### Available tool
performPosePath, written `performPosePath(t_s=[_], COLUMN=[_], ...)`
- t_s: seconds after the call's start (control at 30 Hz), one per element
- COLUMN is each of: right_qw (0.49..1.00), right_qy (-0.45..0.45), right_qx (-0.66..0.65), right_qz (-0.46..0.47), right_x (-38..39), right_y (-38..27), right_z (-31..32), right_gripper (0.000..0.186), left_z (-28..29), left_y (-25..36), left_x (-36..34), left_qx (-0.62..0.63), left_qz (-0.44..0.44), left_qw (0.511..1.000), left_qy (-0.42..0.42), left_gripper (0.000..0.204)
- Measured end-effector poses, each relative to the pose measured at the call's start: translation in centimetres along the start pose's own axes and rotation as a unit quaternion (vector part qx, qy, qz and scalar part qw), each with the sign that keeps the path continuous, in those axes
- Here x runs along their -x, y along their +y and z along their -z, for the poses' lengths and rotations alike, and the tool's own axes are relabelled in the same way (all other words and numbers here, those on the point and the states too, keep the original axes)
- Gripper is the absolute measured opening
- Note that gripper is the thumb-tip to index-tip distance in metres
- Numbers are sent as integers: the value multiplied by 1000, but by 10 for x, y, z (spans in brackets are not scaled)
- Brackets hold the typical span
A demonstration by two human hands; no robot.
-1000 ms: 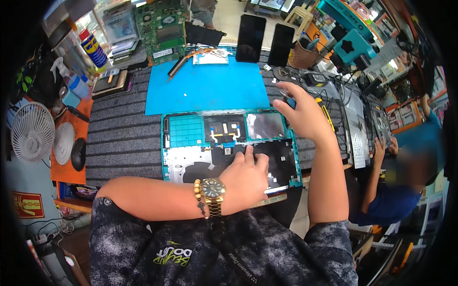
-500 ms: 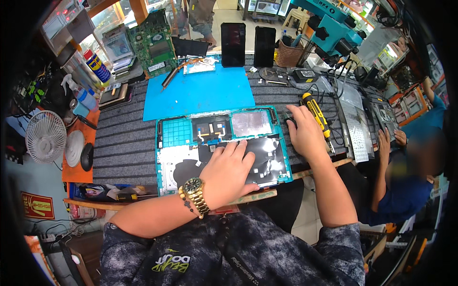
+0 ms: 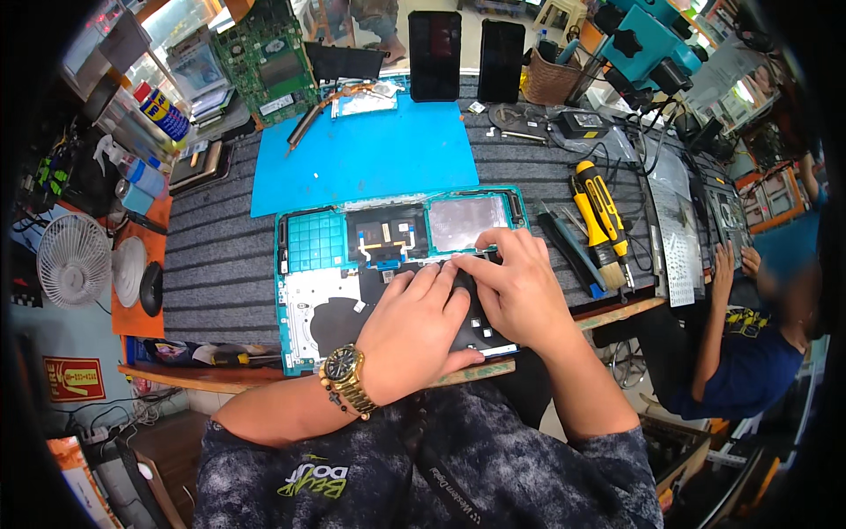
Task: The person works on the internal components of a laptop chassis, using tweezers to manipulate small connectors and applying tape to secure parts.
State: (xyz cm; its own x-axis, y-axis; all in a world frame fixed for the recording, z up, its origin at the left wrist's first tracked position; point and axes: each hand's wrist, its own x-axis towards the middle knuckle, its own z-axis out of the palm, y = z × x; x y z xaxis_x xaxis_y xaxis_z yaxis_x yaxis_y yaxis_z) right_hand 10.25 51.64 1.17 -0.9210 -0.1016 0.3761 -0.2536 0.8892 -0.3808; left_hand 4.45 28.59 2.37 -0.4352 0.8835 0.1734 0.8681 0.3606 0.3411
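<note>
A teal laptop top case (image 3: 284,339), its inner side facing up, sits at the bench's front edge. A black film sheet (image 3: 374,286) covers much of its near half. My left hand (image 3: 419,326) lies across the film with fingers stretched out and thumb spread. At its fingertips, by the middle of the case, my right hand (image 3: 524,295) is bent inward, fingers curled and thumb tip close to the left index finger. Anything between the right fingers is hidden. The touchpad's back (image 3: 383,231), with its ribbon cables, shows beyond both hands.
Right of the case lie a yellow-black screwdriver (image 3: 599,212), a dark slim tool (image 3: 571,256) and a brush (image 3: 611,277). Beyond is a blue mat (image 3: 370,159), with a green circuit board (image 3: 264,66) and two dark phones (image 3: 434,57) behind. A co-worker's hands (image 3: 724,264) are at right.
My right hand has moved left from beside the screwdriver onto the case, beside the left fingertips. My left hand stays on the film. The view has shifted slightly.
</note>
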Motion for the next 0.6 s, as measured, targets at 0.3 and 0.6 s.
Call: performPosePath(t_s=[0.3,0.6], right_qw=[994,978], right_qy=[-35,42], right_qx=[-58,-150], right_qz=[-85,-139], right_x=[-7,-5], right_y=[-9,-2], right_z=[-4,16], right_gripper=[37,28], left_z=[2,-1], left_y=[-4,-7], left_x=[5,9], left_qx=[33,47], left_qz=[-9,-10], left_qw=[999,999], left_qy=[1,16], left_gripper=[87,84])
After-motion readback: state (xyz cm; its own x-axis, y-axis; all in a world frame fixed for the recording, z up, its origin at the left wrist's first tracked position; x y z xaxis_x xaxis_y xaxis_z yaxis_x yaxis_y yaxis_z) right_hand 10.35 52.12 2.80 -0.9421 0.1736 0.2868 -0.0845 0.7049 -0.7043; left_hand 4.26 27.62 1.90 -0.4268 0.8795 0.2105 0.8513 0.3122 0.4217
